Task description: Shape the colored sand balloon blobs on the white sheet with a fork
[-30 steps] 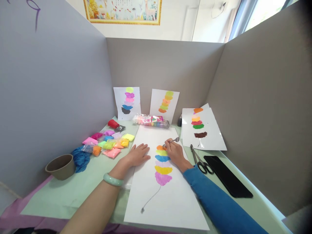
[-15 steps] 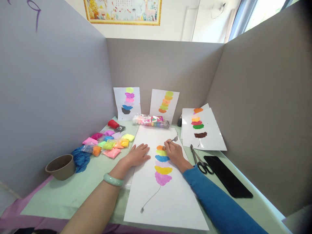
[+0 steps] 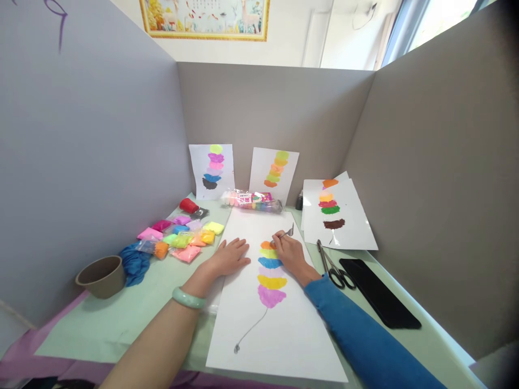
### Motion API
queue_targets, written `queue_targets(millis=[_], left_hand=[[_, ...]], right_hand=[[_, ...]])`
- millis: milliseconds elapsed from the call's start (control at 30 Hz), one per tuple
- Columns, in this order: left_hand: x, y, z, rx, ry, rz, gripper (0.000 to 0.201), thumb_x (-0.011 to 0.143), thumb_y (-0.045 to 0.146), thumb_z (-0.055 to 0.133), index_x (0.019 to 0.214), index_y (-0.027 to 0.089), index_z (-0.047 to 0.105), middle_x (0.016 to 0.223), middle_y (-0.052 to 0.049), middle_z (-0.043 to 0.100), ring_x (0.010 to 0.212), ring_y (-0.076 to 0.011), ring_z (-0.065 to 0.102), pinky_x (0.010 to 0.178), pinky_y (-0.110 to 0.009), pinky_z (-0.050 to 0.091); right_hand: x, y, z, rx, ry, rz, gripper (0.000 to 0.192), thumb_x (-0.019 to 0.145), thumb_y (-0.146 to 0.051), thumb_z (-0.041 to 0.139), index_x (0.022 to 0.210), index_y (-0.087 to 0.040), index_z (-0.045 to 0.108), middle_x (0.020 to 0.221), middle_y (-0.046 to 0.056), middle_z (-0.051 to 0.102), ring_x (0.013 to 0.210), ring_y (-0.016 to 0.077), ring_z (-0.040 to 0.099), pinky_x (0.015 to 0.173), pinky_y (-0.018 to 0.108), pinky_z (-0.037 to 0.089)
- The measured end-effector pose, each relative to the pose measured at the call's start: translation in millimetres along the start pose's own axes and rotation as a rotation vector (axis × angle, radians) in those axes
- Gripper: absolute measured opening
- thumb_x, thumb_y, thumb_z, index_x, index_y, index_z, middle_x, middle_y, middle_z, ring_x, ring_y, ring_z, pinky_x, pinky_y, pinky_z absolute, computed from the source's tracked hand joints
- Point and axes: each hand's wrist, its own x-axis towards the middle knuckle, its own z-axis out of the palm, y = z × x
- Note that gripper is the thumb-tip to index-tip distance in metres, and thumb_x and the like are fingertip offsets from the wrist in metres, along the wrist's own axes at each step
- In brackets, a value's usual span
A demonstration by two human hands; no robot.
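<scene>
1. On a pale green table covering, a long white paper sheet is laid lengthwise in front of the wearer. It is marked with a column of coloured scalloped bands: orange uppermost, then yellow-green, blue, pale lilac, yellow and purple. A thin grey line is trailed below, ending in a grey dab.
2. The left hand is rested palm down at the sheet's left side, fingers extended; nothing is seen held. A pale green bangle is worn on that wrist.
3. By the right hand, apart from the left, a slim silver metal fork is gripped beside the orange band, tines uppermost. Its lower end is hidden by the fingers, so contact cannot be told.
4. At the left, bright packets of soft material are clustered near a crumpled blue cloth and a round grey-brown pot.
5. At the right, black-handled scissors are placed beside a flat black slab.
</scene>
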Motion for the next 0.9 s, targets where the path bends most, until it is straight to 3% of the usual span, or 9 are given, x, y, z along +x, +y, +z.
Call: queue_targets(millis=[900], left_hand=[[0.5, -2.8, 2.7, -0.006, 0.003, 0.006, 0.054, 0.095, 0.049, 0.03, 0.143, 0.025, 0.035, 0.156, -0.008, 0.022, 0.144, -0.0264, 0.015, 0.112, -0.055, 0.012]], right_hand=[[0.2, -3.3, -0.8, 0.066, 0.061, 0.017, 0.034, 0.098, -0.027, 0.029, 0.094, -0.016, 0.061, 0.079, 0.009, 0.071, 0.071, 0.0189, 0.067, 0.062, 0.028, 0.045]])
